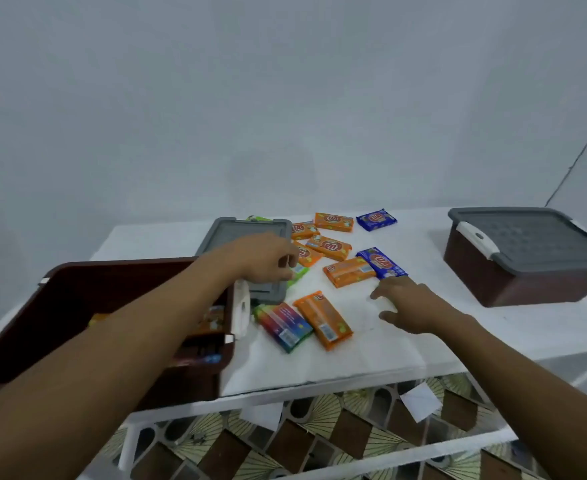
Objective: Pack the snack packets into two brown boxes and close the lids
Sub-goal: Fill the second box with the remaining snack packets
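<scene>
Lower left of frame: open brown box (77, 289), rigid glossy plastic, rectangular with rounded corners, white clip latch (242, 306) on its right wall, a few packets dimly visible inside. Centre, just behind that box: loose grey lid (236, 233), matte, flat on the table, raised rim all round. Right edge of frame: second brown box (500, 282), same moulding, fitted grey lid (534, 244) on top with a dimpled surface, white latch at its left end. Between the boxes, scattered flat on the white, slightly wrinkled table (320, 362): shiny foil pillow packs, crimped ends. Several orange packets (349, 271), two blue packets (382, 263), one rainbow-striped packet (283, 323) touching an orange one at lower centre, one green packet (299, 273) at the loose lid's front right corner. Left hand (264, 258): reaching across the open box and over the lid, fingers curled down at the green packet; motion blur, cannot tell whether actually gripped. Right hand (413, 303): centre right, palm down just over the table, fingers spread and relaxed, holding nothing, fingertips just short of the nearer blue packet. Bottom of frame, under the table edge: floor tiles (320, 431) in brown diamonds and fan motifs.
</scene>
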Demonstrator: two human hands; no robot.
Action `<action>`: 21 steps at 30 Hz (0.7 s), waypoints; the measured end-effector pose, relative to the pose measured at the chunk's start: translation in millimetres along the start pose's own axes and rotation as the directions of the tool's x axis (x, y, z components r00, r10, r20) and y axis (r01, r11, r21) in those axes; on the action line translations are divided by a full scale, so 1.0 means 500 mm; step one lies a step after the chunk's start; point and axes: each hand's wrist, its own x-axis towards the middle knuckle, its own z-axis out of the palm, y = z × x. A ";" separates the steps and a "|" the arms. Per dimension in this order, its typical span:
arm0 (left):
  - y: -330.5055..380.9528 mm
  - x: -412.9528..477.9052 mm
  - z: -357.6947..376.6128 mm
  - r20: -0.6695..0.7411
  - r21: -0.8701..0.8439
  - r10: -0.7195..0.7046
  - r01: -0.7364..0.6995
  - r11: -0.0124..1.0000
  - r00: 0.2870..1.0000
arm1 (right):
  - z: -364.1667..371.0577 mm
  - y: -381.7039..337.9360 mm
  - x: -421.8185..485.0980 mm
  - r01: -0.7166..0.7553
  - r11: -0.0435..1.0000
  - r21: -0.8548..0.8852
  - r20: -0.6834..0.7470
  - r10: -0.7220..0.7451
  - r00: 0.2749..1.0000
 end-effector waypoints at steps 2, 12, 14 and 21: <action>0.046 0.042 0.029 0.175 0.045 -0.057 0.050 0.998 0.983 | 0.039 0.051 -0.012 -0.089 0.996 -0.008 0.015 0.089 0.996; 0.233 0.117 0.188 0.438 0.136 -0.426 0.410 0.902 0.791 | 0.155 0.152 -0.023 0.006 0.887 0.462 -0.282 0.140 0.949; 0.248 0.125 0.224 0.400 0.153 -0.485 0.466 0.872 0.777 | 0.166 0.154 -0.013 0.024 0.899 0.438 -0.330 0.136 0.934; 0.317 0.121 0.262 0.072 -0.002 -0.374 0.375 0.927 0.925 | 0.189 0.152 0.011 -0.080 0.854 0.514 -0.395 0.318 0.862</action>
